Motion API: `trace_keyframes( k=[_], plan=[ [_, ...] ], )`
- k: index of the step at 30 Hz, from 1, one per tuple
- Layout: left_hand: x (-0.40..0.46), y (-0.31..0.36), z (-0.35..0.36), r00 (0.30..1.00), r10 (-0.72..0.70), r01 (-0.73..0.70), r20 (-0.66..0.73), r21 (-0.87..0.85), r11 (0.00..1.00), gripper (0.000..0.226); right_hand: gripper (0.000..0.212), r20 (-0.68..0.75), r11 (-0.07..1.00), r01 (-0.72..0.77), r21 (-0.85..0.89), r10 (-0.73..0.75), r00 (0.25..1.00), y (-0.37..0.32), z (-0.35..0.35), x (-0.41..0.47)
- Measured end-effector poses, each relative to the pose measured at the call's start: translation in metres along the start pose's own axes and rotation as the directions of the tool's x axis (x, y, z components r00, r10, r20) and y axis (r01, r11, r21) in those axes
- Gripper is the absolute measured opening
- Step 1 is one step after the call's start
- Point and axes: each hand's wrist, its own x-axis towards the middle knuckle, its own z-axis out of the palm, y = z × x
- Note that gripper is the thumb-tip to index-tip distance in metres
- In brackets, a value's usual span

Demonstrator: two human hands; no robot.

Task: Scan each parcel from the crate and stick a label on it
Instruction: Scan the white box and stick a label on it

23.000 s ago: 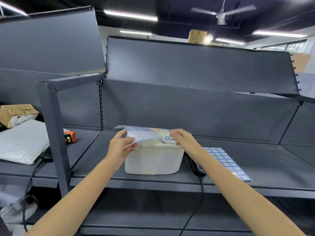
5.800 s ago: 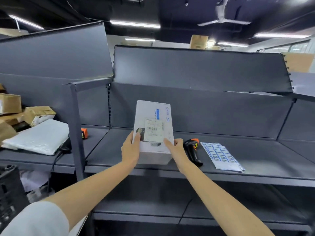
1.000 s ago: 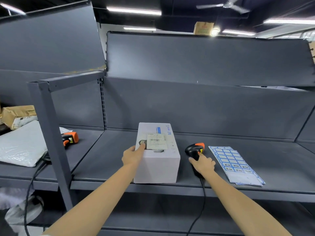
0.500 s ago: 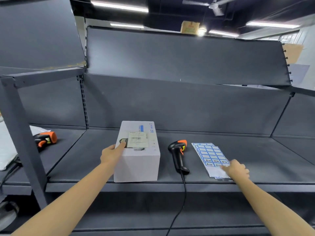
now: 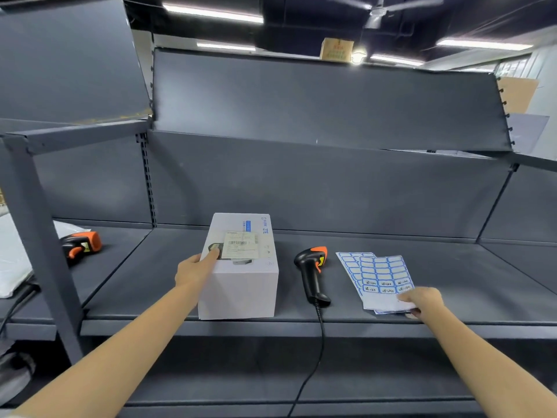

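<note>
A white box parcel (image 5: pixel 241 279) with a barcode slip on top stands on the grey shelf (image 5: pixel 452 285). My left hand (image 5: pixel 196 268) rests against its upper left edge, fingers on the top face. To the right of the box lies a black and orange barcode scanner (image 5: pixel 312 271), untouched, its cable hanging over the shelf's front edge. Further right, my right hand (image 5: pixel 422 300) pinches the near edge of the top sheet of blue-framed labels (image 5: pixel 382 276), which is lifted and shifted over a second sheet beneath it.
A second orange and black scanner (image 5: pixel 80 244) lies on the adjoining shelf to the left, beside a white padded mailer (image 5: pixel 12 260). A grey upright post (image 5: pixel 36 236) stands at the front left. A tilted back panel rises behind the shelf.
My right hand left the scanner, moved right to the label sheets and has taken hold of the top sheet, lifting its near edge. My left hand has stayed on the box.
</note>
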Motion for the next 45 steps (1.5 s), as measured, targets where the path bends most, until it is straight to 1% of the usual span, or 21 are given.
trace_keyframes(
  k=[3,7,10,11,13,15,16,18,21,22,24,27,28,30,32,34,37,41,45],
  plan=[
    [-0.003,0.002,0.0,0.999,0.034,-0.033,-0.022,0.031,0.999,0.037,0.035,0.097,0.956,-0.004,0.294,-0.025,0.995,-0.008,0.0,-0.009],
    [-0.011,0.005,0.003,0.984,0.135,-0.129,-0.115,0.059,0.99,0.054,0.036,0.251,0.842,-0.035,0.538,-0.12,0.961,-0.024,0.004,-0.025],
    [-0.015,0.006,0.004,0.974,0.188,-0.187,-0.124,0.023,0.982,0.058,0.018,0.348,0.769,-0.066,0.636,-0.209,0.914,-0.04,0.011,-0.05],
    [-0.016,0.007,0.004,0.973,0.196,-0.197,-0.12,0.005,0.98,0.059,0.016,0.367,0.755,-0.065,0.652,-0.239,0.899,-0.045,0.015,-0.06],
    [-0.018,0.006,0.003,0.969,0.211,-0.215,-0.128,-0.016,0.976,0.059,0.017,0.411,0.729,-0.068,0.681,-0.304,0.859,-0.055,0.026,-0.081],
    [-0.02,0.005,0.002,0.947,0.274,-0.276,-0.168,0.012,0.961,0.059,0.02,0.476,0.7,-0.097,0.708,-0.371,0.797,-0.063,0.041,-0.103],
    [-0.023,0.005,0.002,0.926,0.324,-0.329,-0.194,0.011,0.944,0.057,0.022,0.509,0.692,-0.11,0.714,-0.404,0.76,-0.066,0.05,-0.114],
    [-0.032,0.009,0.001,0.893,0.399,-0.42,-0.208,-0.069,0.905,0.051,0.029,0.553,0.688,-0.114,0.716,-0.461,0.694,-0.071,0.069,-0.134],
    [-0.048,0.022,0.004,0.881,0.456,-0.474,-0.13,-0.228,0.851,0.036,0.037,0.579,0.701,-0.103,0.706,-0.487,0.654,-0.077,0.097,-0.161],
    [-0.052,0.026,0.006,0.885,0.458,-0.463,-0.086,-0.277,0.842,0.034,0.038,0.588,0.706,-0.099,0.702,-0.494,0.641,-0.078,0.105,-0.169],
    [-0.058,0.036,0.009,0.907,0.421,-0.385,0.023,-0.365,0.848,0.04,0.04,0.604,0.706,-0.107,0.7,-0.506,0.615,-0.08,0.119,-0.184],
    [-0.061,0.043,0.011,0.931,0.321,-0.238,0.176,-0.377,0.895,0.047,0.04,0.62,0.709,-0.105,0.698,-0.524,0.584,-0.082,0.135,-0.202],
    [-0.061,0.043,0.011,0.923,0.308,-0.2,0.229,-0.398,0.895,0.044,0.04,0.621,0.713,-0.093,0.695,-0.53,0.578,-0.082,0.139,-0.207],
    [-0.06,0.04,0.008,0.889,0.324,-0.151,0.323,-0.461,0.874,0.032,0.038,0.622,0.724,-0.065,0.687,-0.539,0.569,-0.082,0.145,-0.214],
    [-0.059,0.037,0.004,0.873,0.343,-0.143,0.347,-0.49,0.86,0.027,0.035,0.619,0.733,-0.035,0.679,-0.547,0.563,-0.079,0.15,-0.217],
    [-0.058,0.035,-0.002,0.875,0.334,-0.119,0.351,-0.512,0.851,0.028,0.03,0.605,0.747,0.019,0.665,-0.553,0.572,-0.077,0.153,-0.22],
    [-0.056,0.033,-0.009,0.875,0.301,-0.082,0.378,-0.497,0.864,0.031,0.027,0.583,0.77,0.14,0.623,-0.576,0.573,-0.075,0.156,-0.222],
    [-0.05,0.029,-0.02,0.884,0.269,-0.064,0.382,-0.471,0.88,0.03,0.031,0.552,0.785,0.309,0.537,-0.604,0.575,-0.075,0.155,-0.226],
    [-0.045,0.028,-0.029,0.874,0.255,-0.047,0.413,-0.45,0.892,0.031,0.043,0.49,0.746,0.514,0.422,-0.665,0.563,-0.078,0.152,-0.226]
  ],
)
